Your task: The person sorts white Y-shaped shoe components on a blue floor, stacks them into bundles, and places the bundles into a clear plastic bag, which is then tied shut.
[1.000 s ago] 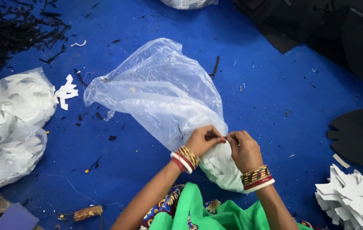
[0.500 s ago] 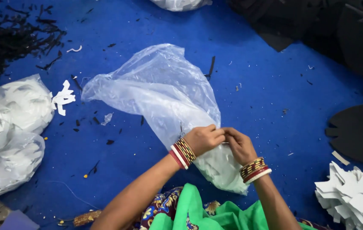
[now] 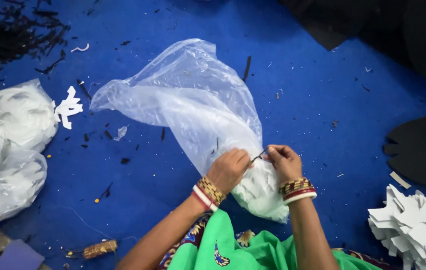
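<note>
Hands now apart, tie [image 3: 259, 157] stretched | left hand [image 3: 229, 170] clamps bag [image 3: 198, 110] neck | right hand [image 3: 284, 161] fingers pinch tie end | blue mat [image 3: 323, 100]

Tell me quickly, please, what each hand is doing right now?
Left hand: closed, gripping the neck of the clear plastic bag.
Right hand: closed, pinching a thin dark strip at the bag's neck.

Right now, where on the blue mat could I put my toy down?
There's bare mat right of the bag, up to the black sheet. Another patch lies below the bag's left end, beside the full bags, with only small scraps. It's crowded at the black scrap pile, the white cutouts and around both hands.
</note>
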